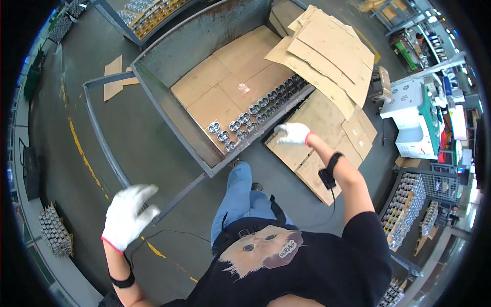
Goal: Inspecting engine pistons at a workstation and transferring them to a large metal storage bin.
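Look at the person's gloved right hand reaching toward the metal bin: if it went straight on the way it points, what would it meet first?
Probably the row of shiny metal parts along the near edge of the bin. The right hand points up-left at them, though depth is unclear from above.

Single fisheye view from my head, looking steeply down past my chest; metal bin [204, 66] ahead, floor [128, 138] well below, edges bent toward rim.
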A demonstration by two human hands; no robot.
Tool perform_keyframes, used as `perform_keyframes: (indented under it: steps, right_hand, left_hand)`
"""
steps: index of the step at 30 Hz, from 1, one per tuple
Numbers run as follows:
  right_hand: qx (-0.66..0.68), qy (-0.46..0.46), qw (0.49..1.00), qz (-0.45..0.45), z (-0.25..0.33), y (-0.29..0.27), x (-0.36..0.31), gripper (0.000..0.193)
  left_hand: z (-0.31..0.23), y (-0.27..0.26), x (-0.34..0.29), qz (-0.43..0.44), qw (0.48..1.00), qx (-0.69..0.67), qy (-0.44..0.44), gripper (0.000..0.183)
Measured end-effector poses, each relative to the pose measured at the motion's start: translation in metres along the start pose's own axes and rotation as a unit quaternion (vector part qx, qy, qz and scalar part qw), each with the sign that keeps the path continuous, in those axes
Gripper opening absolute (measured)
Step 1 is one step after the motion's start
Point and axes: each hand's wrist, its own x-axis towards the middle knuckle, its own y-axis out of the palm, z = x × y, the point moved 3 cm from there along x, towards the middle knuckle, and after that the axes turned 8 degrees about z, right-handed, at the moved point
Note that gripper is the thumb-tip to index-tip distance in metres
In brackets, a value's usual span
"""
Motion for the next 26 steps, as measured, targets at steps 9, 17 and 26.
perform_keyframes:
  steps: [9,17,26]
  right_hand:
    - [-0.128,0.035,0.971,0.198,0.007,-0.057,0.151,0.084]
    - [-0.388,0.017,0.850,0.354,-0.040,0.027,0.277,0.085]
    - [-0.322,-0.041,0.827,0.460,-0.099,0.124,0.386,0.085]
  left_hand:
    - [0.055,0.120,0.279,0.190,0.979,-0.064,0.024,0.051]
    - [0.104,0.316,0.405,0.504,0.833,-0.174,-0.146,0.070]
    - [0.143,0.464,0.488,0.354,0.898,-0.081,-0.248,0.080]
